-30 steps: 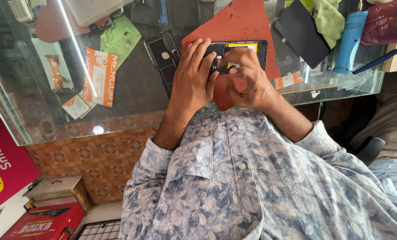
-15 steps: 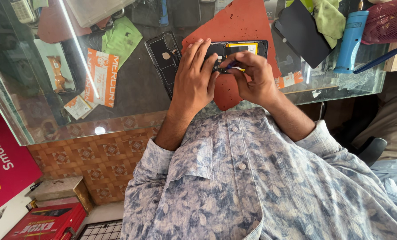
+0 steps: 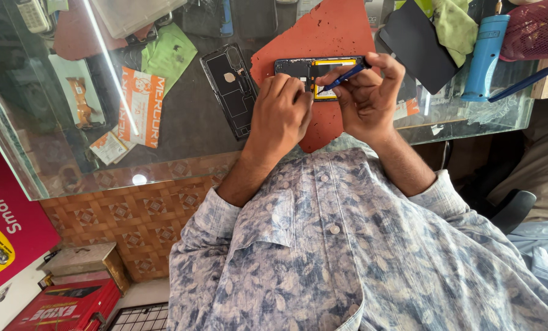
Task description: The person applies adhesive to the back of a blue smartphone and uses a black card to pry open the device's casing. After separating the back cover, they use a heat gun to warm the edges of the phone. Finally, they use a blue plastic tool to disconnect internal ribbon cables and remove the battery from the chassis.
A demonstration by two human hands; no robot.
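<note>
Showing a person seated at a glass-topped counter (image 3: 182, 132), viewed from above the head. An opened smartphone (image 3: 314, 67), its back removed and a yellow-labelled battery exposed, lies lengthwise on a red work mat (image 3: 323, 34) on the glass. The left hand (image 3: 280, 113) rests on the mat at the phone's near left end, fingers curled down onto the phone's edge; whether they pinch it or merely steady it cannot be told. The right hand (image 3: 369, 95) is closed around a slim blue tool (image 3: 342, 77), pinched between thumb and fingers, its tip lying over the battery area; contact with the phone cannot be confirmed. The detached black back cover (image 3: 231, 89) lies on the glass just left of the mat, inner face up. A dark flat panel (image 3: 418, 43) sits right of the mat, with a green cloth (image 3: 455, 24) beyond it and a blue cylindrical tool (image 3: 483, 55) further right. An orange-and-white packet (image 3: 140, 107) shows under the glass at left. The person's patterned blue shirt (image 3: 360, 257) fills the foreground.
</note>
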